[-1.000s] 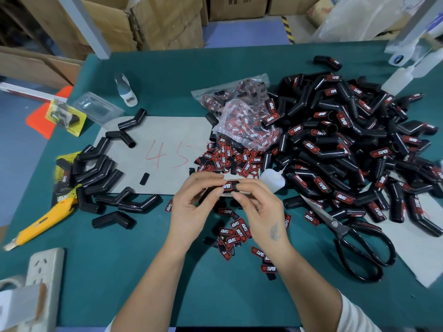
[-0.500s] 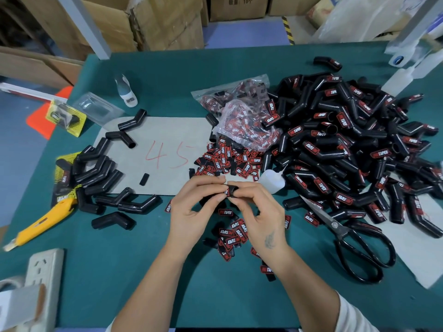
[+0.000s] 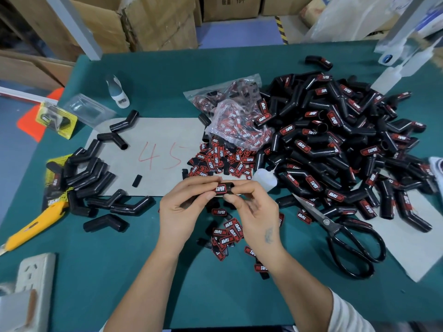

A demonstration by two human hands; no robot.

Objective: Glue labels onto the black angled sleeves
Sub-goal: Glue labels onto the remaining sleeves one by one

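Note:
Between my two hands is one black angled sleeve (image 3: 227, 188) with a red and black label (image 3: 220, 188) facing up. My left hand (image 3: 184, 207) grips its left part, fingers curled over the top. My right hand (image 3: 251, 207) pinches the right end, and most of the sleeve is hidden by fingers. Unlabelled sleeves (image 3: 91, 178) lie at the left. Labelled sleeves (image 3: 335, 144) form a big pile at the right. Loose labels (image 3: 223, 161) lie behind my hands and more loose labels (image 3: 226, 233) lie under them. A small white glue bottle (image 3: 265, 179) lies just right of my hands.
Black scissors (image 3: 345, 238) lie at the right, a yellow utility knife (image 3: 33, 227) at the left, a power strip (image 3: 33, 276) at the lower left. A grey card (image 3: 153, 140) marked 45 and a plastic bag of labels (image 3: 237, 121) sit behind. Cardboard boxes (image 3: 153, 22) stand beyond the table.
The sleeve between my hands has turned, so its label now faces up and reads plainly. My hands stayed close together over the loose labels.

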